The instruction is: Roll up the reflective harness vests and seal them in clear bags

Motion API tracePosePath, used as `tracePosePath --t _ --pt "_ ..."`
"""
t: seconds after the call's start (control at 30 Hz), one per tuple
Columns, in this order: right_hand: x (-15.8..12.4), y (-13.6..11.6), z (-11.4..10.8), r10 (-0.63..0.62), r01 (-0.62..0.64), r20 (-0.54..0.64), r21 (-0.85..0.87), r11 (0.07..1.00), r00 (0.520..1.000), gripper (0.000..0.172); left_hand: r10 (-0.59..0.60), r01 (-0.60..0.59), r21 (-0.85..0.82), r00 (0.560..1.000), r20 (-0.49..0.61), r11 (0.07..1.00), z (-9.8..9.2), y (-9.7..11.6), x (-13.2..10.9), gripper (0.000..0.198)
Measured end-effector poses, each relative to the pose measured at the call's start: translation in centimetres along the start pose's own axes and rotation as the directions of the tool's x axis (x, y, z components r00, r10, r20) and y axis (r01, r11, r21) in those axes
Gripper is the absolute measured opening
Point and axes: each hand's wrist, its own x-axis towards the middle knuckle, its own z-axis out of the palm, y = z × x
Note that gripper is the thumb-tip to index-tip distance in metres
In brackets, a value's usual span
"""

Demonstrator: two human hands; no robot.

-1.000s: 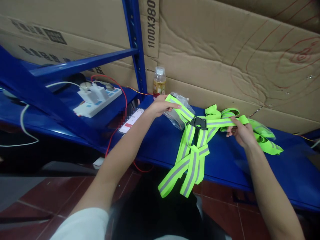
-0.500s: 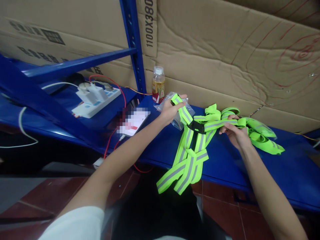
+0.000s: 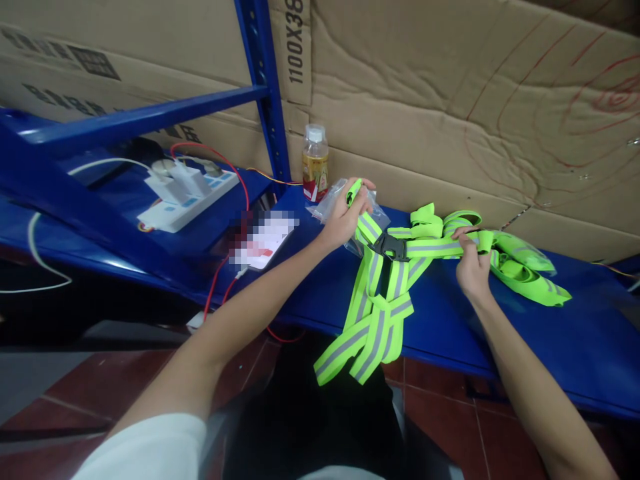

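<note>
A neon-yellow reflective harness [image 3: 381, 313] with grey stripes hangs between my hands over the shelf's front edge. My left hand [image 3: 347, 217] is closed around one strap, whose end sticks up above the fingers. The strap on the other side is gripped by my right hand [image 3: 471, 260], fingers wrapped round it. A black buckle [image 3: 391, 247] sits on the strap between them. Behind my left hand lies a clear plastic bag [image 3: 327, 200]. More neon straps [image 3: 525, 270] lie bundled beyond my right hand, partly in clear plastic.
On the blue shelf [image 3: 445, 320] stand a bottle [image 3: 315, 167] with a white cap and, nearer, a phone [image 3: 265, 245] on a charging cable. A white power strip [image 3: 193, 200] lies at left beside a blue metal post [image 3: 265, 93]. Cardboard [image 3: 390, 100] lines the back.
My left hand has turned and closed over the strap end. My right hand has moved slightly right along its strap, with its grip now tighter.
</note>
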Motion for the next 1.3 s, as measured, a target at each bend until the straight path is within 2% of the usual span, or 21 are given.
tracePosePath --t 0.03,0.1,0.13,0.23,0.3,0.4,0.5,0.6,0.67,0.73,0.8,0.87,0.93,1.03,1.1,1.2,1.3 --pt "-0.1 0.0 0.2 -0.026 0.026 -0.028 -0.005 1.0 0.999 0.023 -0.023 0.023 -0.003 1.0 0.008 1.0 0.2 0.3 -0.3 0.034" --pt "-0.2 -0.2 0.8 -0.033 0.038 -0.048 0.105 0.994 0.998 0.029 -0.07 0.071 0.0 0.995 0.063 0.998 0.6 0.7 -1.0 0.028" --pt "-0.3 -0.4 1.2 -0.005 0.006 -0.006 0.176 0.984 1.0 0.033 -0.087 0.086 0.012 0.99 0.112 0.996 0.8 0.8 -1.3 0.03" --pt "-0.7 -0.6 2.3 0.044 -0.067 0.106 0.223 0.973 0.993 0.049 -0.077 0.058 0.079 0.962 0.262 0.995 1.3 0.7 -1.8 0.055" --pt "-0.9 -0.5 2.8 0.045 -0.065 0.127 0.158 0.985 0.991 0.057 -0.024 -0.011 0.115 0.953 0.302 0.993 1.6 0.3 -1.8 0.057" --pt "-0.9 0.0 3.0 0.066 -0.079 0.092 0.145 0.986 0.994 0.055 -0.002 -0.03 0.122 0.966 0.258 0.992 2.0 -0.5 -1.4 0.037" --pt "-0.6 0.6 2.7 0.078 -0.086 0.058 0.167 0.982 0.995 0.049 -0.058 0.057 0.012 0.978 0.203 0.998 2.1 -1.0 -1.0 0.04" --pt "-0.7 1.0 2.3 -0.014 0.012 0.11 0.018 1.0 0.994 0.044 -0.063 0.073 -0.057 0.986 0.156 0.996 1.9 -0.7 -1.0 0.041" --pt "-1.0 1.1 2.2 -0.084 0.115 0.206 -0.144 0.983 0.975 0.041 -0.024 0.008 0.071 0.976 0.217 0.997 1.7 -0.3 -1.3 0.038" --pt "-1.3 1.3 2.1 -0.097 0.187 0.31 -0.277 0.943 0.946 0.038 0.045 -0.156 0.268 0.925 0.377 0.951 1.4 -0.3 -1.8 0.037" --pt "-1.4 1.5 2.0 -0.085 0.214 0.355 -0.343 0.915 0.931 0.036 0.077 -0.345 0.409 0.835 0.545 0.845 1.3 -0.7 -2.1 0.05" --pt "-1.2 1.6 1.8 -0.08 0.185 0.31 -0.324 0.928 0.947 0.039 0.059 -0.462 0.483 0.765 0.642 0.744 1.1 -1.4 -2.3 0.065" --pt "-1.0 1.6 1.6 -0.05 0.106 0.235 -0.233 0.967 0.971 0.045 0.023 -0.513 0.514 0.723 0.69 0.688 1.1 -2.2 -2.3 0.072" --pt "-0.9 1.1 1.7 -0.021 0.048 0.204 -0.129 0.99 0.979 0.043 0.012 -0.537 0.501 0.691 0.723 0.679 1.0 -3.1 -2.0 0.073" --pt "-1.2 0.8 2.3 -0.073 0.11 0.235 -0.149 0.983 0.969 0.047 0.018 -0.534 0.488 0.687 0.727 0.691 1.1 -3.5 -2.1 0.079" --pt "-1.8 0.6 3.6 -0.129 0.202 0.287 -0.242 0.949 0.949 0.063 0.001 -0.526 0.485 0.679 0.734 0.699 1.6 -3.9 -2.4 0.09" --pt "-2.1 0.5 4.3 -0.152 0.225 0.261 -0.278 0.934 0.953 0.057 -0.023 -0.534 0.488 0.658 0.753 0.69 2.1 -3.8 -2.9 0.092"
